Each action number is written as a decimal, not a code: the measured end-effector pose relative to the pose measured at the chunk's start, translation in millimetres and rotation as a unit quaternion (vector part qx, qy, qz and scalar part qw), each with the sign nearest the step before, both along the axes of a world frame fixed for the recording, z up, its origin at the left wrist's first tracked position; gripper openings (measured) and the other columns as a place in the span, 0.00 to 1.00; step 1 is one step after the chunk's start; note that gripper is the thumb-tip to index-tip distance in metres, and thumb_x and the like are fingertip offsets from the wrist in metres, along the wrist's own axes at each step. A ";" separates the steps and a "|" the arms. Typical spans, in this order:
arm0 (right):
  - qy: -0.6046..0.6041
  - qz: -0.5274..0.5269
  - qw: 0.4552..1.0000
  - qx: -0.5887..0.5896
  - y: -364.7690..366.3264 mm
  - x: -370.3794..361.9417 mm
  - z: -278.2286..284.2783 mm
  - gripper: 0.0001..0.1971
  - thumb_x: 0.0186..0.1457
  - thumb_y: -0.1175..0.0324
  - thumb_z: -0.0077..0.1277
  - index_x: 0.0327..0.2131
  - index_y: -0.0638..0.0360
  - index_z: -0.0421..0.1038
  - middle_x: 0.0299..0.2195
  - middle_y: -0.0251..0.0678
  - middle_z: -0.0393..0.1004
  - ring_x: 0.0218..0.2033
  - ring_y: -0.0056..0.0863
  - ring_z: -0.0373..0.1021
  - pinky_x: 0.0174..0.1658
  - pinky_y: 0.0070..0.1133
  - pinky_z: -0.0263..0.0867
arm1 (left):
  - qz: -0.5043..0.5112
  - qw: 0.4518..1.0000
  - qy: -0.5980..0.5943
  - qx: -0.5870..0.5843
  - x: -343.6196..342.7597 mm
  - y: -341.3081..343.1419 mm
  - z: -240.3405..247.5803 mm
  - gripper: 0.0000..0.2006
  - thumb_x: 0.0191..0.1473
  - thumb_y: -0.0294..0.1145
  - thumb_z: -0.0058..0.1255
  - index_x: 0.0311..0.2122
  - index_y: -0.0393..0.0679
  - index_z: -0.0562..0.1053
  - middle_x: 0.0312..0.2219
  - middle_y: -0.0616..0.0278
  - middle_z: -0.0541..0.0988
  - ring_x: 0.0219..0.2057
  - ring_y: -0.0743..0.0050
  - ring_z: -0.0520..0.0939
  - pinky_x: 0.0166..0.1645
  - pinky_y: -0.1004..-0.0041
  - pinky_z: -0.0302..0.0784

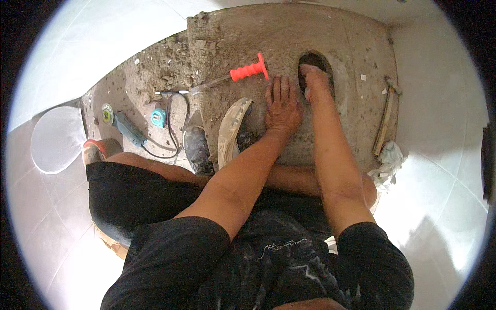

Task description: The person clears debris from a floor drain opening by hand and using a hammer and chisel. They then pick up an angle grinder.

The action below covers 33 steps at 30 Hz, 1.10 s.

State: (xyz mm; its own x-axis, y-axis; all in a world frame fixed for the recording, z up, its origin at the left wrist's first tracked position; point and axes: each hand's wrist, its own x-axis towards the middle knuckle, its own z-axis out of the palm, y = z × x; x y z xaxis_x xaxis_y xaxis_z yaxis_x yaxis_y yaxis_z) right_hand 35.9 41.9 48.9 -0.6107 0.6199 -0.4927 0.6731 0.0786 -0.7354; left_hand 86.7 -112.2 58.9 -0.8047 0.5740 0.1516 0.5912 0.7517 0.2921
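Note:
My left hand (283, 109) lies palm down on the rough cement floor (289, 39), its fingers stretched out and holding nothing. Just to its right, my right hand (315, 82) reaches into an oval hole (321, 60) in the cement. Most of its fingers are hidden inside, so their grip does not show. Beyond my left fingertips lies a chisel (249, 71) with an orange ribbed handguard grip, its steel shaft pointing left.
To the left lie a teal tape measure (158, 118) and an angle grinder (127, 129) with a black cord (178, 137). A wooden-handled hammer (383, 121) rests at the right edge, above a crumpled plastic bag (388, 161). Broken rubble (173, 57) covers the far left.

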 end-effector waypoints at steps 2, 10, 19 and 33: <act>0.150 -0.157 0.974 -0.057 7.6 9.5 -0.9 0.14 0.55 0.71 0.53 0.46 0.60 0.75 0.43 0.45 0.78 0.45 0.34 0.74 0.49 0.28 0.67 | 0.010 1.000 -0.004 0.001 7.5 10.7 3.8 0.32 0.55 0.40 0.42 0.62 0.33 0.60 0.63 0.46 0.58 0.67 0.47 0.52 0.69 0.47 0.41; 0.121 0.019 0.956 0.268 12.9 60.7 108.9 0.14 0.47 0.66 0.61 0.39 0.56 0.78 0.34 0.44 0.79 0.38 0.45 0.75 0.45 0.34 0.70 | 0.031 0.999 -0.017 0.009 2.6 1.1 6.3 0.32 0.52 0.38 0.48 0.60 0.30 0.61 0.62 0.45 0.58 0.67 0.47 0.53 0.69 0.49 0.44; -0.005 -0.129 0.911 0.393 136.7 162.9 31.2 0.12 0.49 0.68 0.55 0.38 0.60 0.78 0.34 0.46 0.80 0.39 0.45 0.76 0.45 0.34 0.69 | 0.027 1.000 0.007 0.008 2.1 5.0 2.1 0.30 0.48 0.36 0.50 0.57 0.34 0.63 0.60 0.49 0.61 0.66 0.47 0.55 0.68 0.49 0.47; 0.133 -0.040 0.962 0.234 143.3 127.0 56.7 0.14 0.54 0.58 0.57 0.36 0.59 0.79 0.34 0.44 0.81 0.36 0.40 0.78 0.42 0.31 0.71 | -0.206 0.969 -0.086 -0.107 -50.2 67.7 41.4 0.11 0.50 0.27 0.49 0.39 0.41 0.77 0.39 0.50 0.80 0.44 0.52 0.80 0.53 0.58 0.69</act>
State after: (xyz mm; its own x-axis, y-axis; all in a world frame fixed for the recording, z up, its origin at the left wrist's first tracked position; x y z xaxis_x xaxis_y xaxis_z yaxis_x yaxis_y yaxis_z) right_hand 162.9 185.2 105.6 -0.6178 0.7861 0.0187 0.4835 0.3985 -0.7794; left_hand 36.5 -44.5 100.3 -0.5031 0.8554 -0.1229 0.8103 0.5164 0.2769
